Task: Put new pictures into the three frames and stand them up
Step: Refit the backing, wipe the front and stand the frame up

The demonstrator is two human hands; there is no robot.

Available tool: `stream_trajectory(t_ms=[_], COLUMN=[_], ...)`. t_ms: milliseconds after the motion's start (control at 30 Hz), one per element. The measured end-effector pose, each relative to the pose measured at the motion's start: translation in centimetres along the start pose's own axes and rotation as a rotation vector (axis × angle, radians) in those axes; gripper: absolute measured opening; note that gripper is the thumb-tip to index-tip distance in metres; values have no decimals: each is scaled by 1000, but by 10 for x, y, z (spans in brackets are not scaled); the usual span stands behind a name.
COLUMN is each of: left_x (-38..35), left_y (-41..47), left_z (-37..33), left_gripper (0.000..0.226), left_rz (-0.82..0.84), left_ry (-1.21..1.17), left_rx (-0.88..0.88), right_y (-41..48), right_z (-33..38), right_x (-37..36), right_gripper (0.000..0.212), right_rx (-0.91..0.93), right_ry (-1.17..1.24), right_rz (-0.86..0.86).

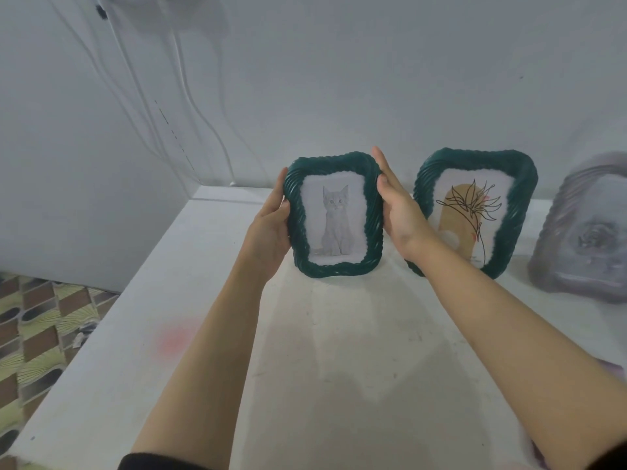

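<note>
Cat-picture frame [334, 218], green, upright, gripped at left edge by left hand [271, 228] with thumb over front rim, and at right edge by right hand [397, 205], thumb on front and fingers stretched up behind; lower edge down at white table [339, 351], contact unclear. Second green frame [492, 205], plant line drawing, standing just beside on right. Third frame [583, 232], greyish and blurred, further right; white cables [135, 79] on wall [373, 79] at left.
</note>
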State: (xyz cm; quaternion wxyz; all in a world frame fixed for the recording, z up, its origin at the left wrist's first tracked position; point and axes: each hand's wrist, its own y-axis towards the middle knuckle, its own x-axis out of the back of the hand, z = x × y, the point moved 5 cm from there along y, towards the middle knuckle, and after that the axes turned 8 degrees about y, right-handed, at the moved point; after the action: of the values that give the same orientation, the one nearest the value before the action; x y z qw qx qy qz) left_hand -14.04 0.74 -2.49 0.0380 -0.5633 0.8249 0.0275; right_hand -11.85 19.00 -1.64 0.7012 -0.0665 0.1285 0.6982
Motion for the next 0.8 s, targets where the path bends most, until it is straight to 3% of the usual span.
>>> stream_trajectory(t_ms=[267, 400, 500, 567, 667, 800], left_x=[-1, -3, -20, -45, -90, -142], left_y=[-6, -24, -51, -69, -76, -63], left_z=[-1, -2, -10, -18, -19, -4], left_gripper=[45, 46, 47, 45, 43, 48], left_rz=[-39, -304, -599, -668, -401, -23], left_ry=[102, 267, 565, 675, 690, 647], left_rx=[2, 13, -149, -322, -535, -397], right_y=[-19, -50, -90, -118, -149, -154], right_z=[-12, -13, 1, 17, 35, 39], right_x=[1, 12, 20, 31, 60, 89], right_gripper=[44, 52, 42, 33, 30, 46], right_rx=[-104, -131, -36, 118, 351, 371], right_ry=[-111, -320, -385, -476, -695, -816], right_rz=[-96, -181, -235, -333, -583, -668])
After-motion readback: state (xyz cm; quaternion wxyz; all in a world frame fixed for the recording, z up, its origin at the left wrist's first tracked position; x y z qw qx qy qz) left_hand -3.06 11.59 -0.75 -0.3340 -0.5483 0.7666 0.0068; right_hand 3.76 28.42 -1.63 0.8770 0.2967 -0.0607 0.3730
